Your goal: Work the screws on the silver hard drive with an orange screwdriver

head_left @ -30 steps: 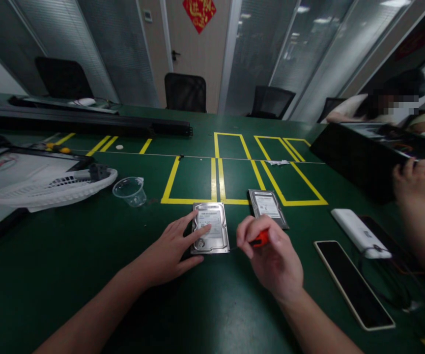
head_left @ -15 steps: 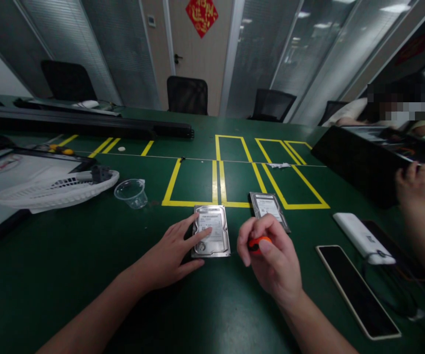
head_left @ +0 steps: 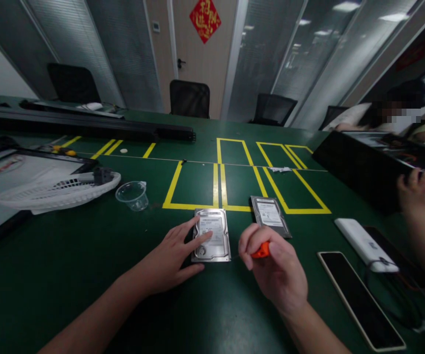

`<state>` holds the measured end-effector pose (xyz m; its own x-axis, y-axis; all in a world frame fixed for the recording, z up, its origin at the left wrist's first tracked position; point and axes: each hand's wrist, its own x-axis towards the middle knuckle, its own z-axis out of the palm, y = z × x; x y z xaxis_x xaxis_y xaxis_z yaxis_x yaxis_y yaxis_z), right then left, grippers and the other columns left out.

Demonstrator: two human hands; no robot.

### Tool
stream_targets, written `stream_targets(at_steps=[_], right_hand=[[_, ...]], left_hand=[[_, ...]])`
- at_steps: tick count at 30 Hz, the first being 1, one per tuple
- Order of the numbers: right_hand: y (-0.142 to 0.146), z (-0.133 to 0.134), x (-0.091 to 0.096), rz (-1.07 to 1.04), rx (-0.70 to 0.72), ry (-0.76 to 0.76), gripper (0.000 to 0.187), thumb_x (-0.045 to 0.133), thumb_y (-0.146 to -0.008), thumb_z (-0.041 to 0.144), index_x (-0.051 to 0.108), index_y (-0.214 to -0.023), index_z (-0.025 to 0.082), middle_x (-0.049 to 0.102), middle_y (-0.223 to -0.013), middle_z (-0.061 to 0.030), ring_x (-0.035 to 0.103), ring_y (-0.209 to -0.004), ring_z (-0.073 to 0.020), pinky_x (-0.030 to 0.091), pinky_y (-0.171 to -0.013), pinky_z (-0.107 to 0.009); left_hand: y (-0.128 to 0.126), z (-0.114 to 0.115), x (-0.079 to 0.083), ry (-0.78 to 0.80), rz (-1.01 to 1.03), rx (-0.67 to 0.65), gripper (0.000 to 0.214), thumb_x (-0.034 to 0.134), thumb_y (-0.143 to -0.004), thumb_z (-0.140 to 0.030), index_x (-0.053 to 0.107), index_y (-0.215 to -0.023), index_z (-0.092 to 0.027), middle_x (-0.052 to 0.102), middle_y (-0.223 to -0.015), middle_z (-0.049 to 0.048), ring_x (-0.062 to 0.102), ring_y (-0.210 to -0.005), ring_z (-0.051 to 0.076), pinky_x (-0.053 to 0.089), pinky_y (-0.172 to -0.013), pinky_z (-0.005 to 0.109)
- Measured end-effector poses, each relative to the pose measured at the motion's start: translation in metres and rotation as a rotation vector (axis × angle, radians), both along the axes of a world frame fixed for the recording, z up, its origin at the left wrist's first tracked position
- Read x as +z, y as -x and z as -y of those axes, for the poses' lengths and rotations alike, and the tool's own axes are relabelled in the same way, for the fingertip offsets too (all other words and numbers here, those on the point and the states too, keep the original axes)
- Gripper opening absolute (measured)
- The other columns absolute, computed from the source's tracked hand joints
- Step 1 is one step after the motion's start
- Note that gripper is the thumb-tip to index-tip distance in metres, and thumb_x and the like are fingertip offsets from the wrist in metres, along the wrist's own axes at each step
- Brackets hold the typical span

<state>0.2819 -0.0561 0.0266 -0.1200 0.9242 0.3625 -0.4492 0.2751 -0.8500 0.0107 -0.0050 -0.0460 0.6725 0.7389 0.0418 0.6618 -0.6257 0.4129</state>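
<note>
A silver hard drive [head_left: 214, 232] lies flat on the green table [head_left: 87, 255] just below the yellow tape boxes. My left hand [head_left: 171, 253] rests on its left side, fingers spread and flat, the index finger lying across its label. My right hand [head_left: 276, 268] is curled around a small orange-handled screwdriver [head_left: 261, 251] just right of the drive, its tip pointing toward the drive's lower right corner. A second hard drive [head_left: 270, 215] lies beyond my right hand.
A clear plastic cup [head_left: 133, 195] and a white mesh basket [head_left: 57, 189] sit at the left. A white power bank [head_left: 365, 237] with a cable and a dark phone [head_left: 359, 295] lie at the right. Another person's hand [head_left: 420, 189] rests by a black tray [head_left: 363, 162].
My right hand has turned the orange screwdriver handle slightly beside the drive. The view has tilted down a little. My left hand stays on the drive.
</note>
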Motion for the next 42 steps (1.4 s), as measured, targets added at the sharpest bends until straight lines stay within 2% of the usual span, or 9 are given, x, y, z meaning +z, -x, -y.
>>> stream_targets(at_steps=[5,10,17,22,25,29,33,39,42], right_hand=[[0.0016,-0.0033,-0.002,-0.03,-0.023,0.006,0.02,0.074,-0.108,0.039,0.076,-0.1,0.021,0.071,-0.093,-0.0034,0.063,-0.067,-0.0163,0.045,-0.066,-0.032],[0.0029,-0.003,-0.0016,-0.046,-0.017,0.052,0.016,0.077,-0.106,0.039,0.072,-0.102,0.024,0.075,-0.095,-0.0026,0.054,-0.057,-0.0125,0.036,-0.057,-0.029],[0.0012,-0.0041,0.0022,-0.006,-0.038,0.013,0.041,0.057,-0.113,0.044,0.082,-0.095,0.018,0.071,-0.092,-0.0084,0.052,-0.062,-0.0156,0.039,-0.063,-0.034],[0.0017,-0.006,0.0002,-0.011,-0.046,0.024,0.026,0.073,-0.107,0.041,0.077,-0.094,0.02,0.07,-0.09,-0.0051,0.059,-0.068,-0.0174,0.045,-0.066,-0.033],[0.003,-0.0053,-0.0003,-0.019,-0.046,0.046,0.022,0.078,-0.105,0.041,0.07,-0.096,0.023,0.072,-0.09,-0.0029,0.058,-0.063,-0.0153,0.043,-0.062,-0.031],[0.0034,-0.0037,0.002,-0.025,-0.039,0.085,0.023,0.071,-0.108,0.044,0.07,-0.098,0.023,0.073,-0.092,-0.0042,0.05,-0.059,-0.0145,0.037,-0.059,-0.031],[0.0012,-0.0045,0.0045,-0.019,-0.023,0.059,0.041,0.057,-0.112,0.048,0.08,-0.095,0.018,0.069,-0.091,-0.0082,0.051,-0.064,-0.018,0.039,-0.063,-0.035],[-0.0005,-0.0049,-0.0003,-0.035,-0.023,0.049,0.018,0.076,-0.105,0.038,0.074,-0.099,0.022,0.071,-0.094,-0.0051,0.061,-0.07,-0.0182,0.045,-0.068,-0.033],[0.0006,-0.0031,-0.0014,-0.061,0.012,0.073,0.013,0.077,-0.105,0.035,0.069,-0.102,0.025,0.073,-0.096,-0.0026,0.054,-0.06,-0.0138,0.036,-0.057,-0.029]], left_hand=[[0.0,0.0008,0.0001,0.003,-0.011,0.005,0.093,0.082,-0.104,-0.041,0.029,-0.18,-0.049,0.005,-0.192,0.0078,0.024,-0.171,0.048,0.034,-0.132,0.072],[-0.0003,0.0005,0.0002,0.009,-0.007,0.008,0.093,0.082,-0.104,-0.041,0.029,-0.18,-0.049,0.007,-0.192,0.0082,0.025,-0.171,0.048,0.035,-0.132,0.072],[-0.0007,0.0007,0.0009,0.0,0.005,0.008,0.093,0.083,-0.104,-0.041,0.029,-0.18,-0.049,0.006,-0.192,0.008,0.026,-0.17,0.049,0.036,-0.131,0.072],[-0.0012,0.0012,0.0015,0.003,0.016,0.005,0.093,0.083,-0.103,-0.04,0.031,-0.18,-0.048,0.007,-0.192,0.0075,0.026,-0.171,0.049,0.036,-0.132,0.071],[-0.0014,0.001,0.0005,0.004,0.013,0.009,0.094,0.084,-0.103,-0.038,0.031,-0.18,-0.048,0.007,-0.192,0.0073,0.025,-0.171,0.048,0.034,-0.132,0.071],[-0.0015,0.0002,0.0002,0.01,0.004,0.006,0.094,0.083,-0.103,-0.039,0.03,-0.18,-0.048,0.006,-0.192,0.0084,0.025,-0.171,0.049,0.034,-0.132,0.073],[-0.0013,0.0002,0.001,0.036,-0.01,0.011,0.093,0.082,-0.104,-0.042,0.029,-0.18,-0.049,0.005,-0.192,0.0084,0.023,-0.171,0.05,0.035,-0.13,0.075],[-0.0009,0.0008,-0.0009,0.014,0.015,0.016,0.095,0.083,-0.103,-0.038,0.029,-0.18,-0.05,0.004,-0.193,0.0045,0.026,-0.171,0.05,0.036,-0.131,0.073],[-0.0011,0.0009,-0.0013,0.003,0.024,0.009,0.096,0.083,-0.102,-0.037,0.029,-0.18,-0.049,0.004,-0.193,0.0046,0.026,-0.17,0.049,0.037,-0.131,0.072]])
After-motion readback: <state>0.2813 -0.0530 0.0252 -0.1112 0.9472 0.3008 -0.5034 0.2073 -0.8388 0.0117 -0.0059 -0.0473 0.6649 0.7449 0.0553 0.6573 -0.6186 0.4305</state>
